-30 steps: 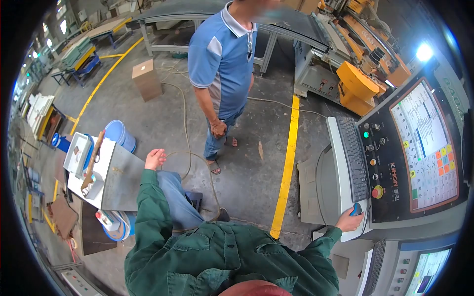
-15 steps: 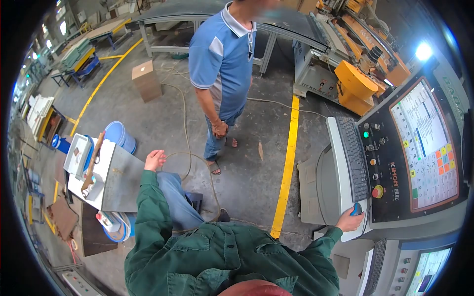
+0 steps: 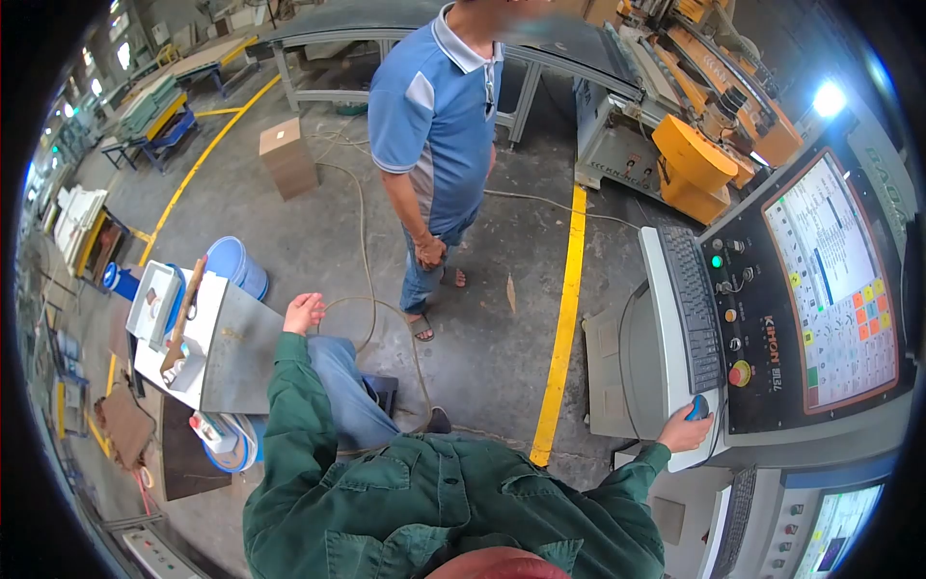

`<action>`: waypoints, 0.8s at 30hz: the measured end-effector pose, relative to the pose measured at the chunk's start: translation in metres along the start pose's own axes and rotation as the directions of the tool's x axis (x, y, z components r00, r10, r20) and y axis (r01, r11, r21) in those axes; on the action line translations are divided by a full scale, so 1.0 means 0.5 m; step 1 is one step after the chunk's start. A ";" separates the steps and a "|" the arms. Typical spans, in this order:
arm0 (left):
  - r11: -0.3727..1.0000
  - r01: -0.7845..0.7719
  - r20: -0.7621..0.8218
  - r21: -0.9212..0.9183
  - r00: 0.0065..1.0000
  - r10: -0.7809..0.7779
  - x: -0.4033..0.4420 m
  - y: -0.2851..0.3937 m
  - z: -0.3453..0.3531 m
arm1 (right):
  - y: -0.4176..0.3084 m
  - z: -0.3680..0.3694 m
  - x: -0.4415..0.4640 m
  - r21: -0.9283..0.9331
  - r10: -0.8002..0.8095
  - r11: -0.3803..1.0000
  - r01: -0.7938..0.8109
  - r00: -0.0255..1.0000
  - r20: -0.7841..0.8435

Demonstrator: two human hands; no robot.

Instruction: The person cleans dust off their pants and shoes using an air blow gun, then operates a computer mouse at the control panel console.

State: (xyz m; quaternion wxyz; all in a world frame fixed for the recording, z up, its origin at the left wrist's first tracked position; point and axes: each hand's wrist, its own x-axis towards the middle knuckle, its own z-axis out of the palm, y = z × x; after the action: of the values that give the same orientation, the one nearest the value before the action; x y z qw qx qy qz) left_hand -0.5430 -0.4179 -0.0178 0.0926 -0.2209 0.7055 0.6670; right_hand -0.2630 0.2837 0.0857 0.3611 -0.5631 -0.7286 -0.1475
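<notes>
My right hand point(image 3: 684, 431) is closed over a blue and black computer mouse point(image 3: 696, 409) at the near end of the control console. Just beyond it lies a dark keyboard point(image 3: 693, 314) on the console's ledge. Above my left knee, my left hand point(image 3: 305, 314) is held with loosely bent fingers, partly apart, and nothing shows in it. Nearest to that hand is a grey board point(image 3: 243, 347) on the white-topped stand at my left. The lit console screen point(image 3: 831, 280) faces me at the right, beside a panel of buttons.
Another person in a blue shirt point(image 3: 429, 125) stands ahead, hands together. A cable point(image 3: 363, 241) snakes over the floor near a cardboard box point(image 3: 287, 159). Orange machinery point(image 3: 691, 169) stands at the back right, a blue bucket point(image 3: 236, 266) at the left. A yellow line point(image 3: 559, 357) crosses the floor.
The view has shifted very slightly. Both my hands keep their places, the right one still on the mouse, and the other person stands as before.
</notes>
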 end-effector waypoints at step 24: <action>0.999 -0.017 -0.003 -0.042 1.000 0.017 -0.007 -0.005 0.003 | 0.007 0.005 0.001 0.005 -0.006 1.000 0.006 1.000 0.026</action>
State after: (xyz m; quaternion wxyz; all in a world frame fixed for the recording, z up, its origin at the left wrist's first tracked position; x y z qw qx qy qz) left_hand -0.5393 -0.4158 -0.0186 0.0812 -0.2178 0.6934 0.6821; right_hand -0.2609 0.2867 0.0840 0.3526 -0.5619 -0.7352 -0.1396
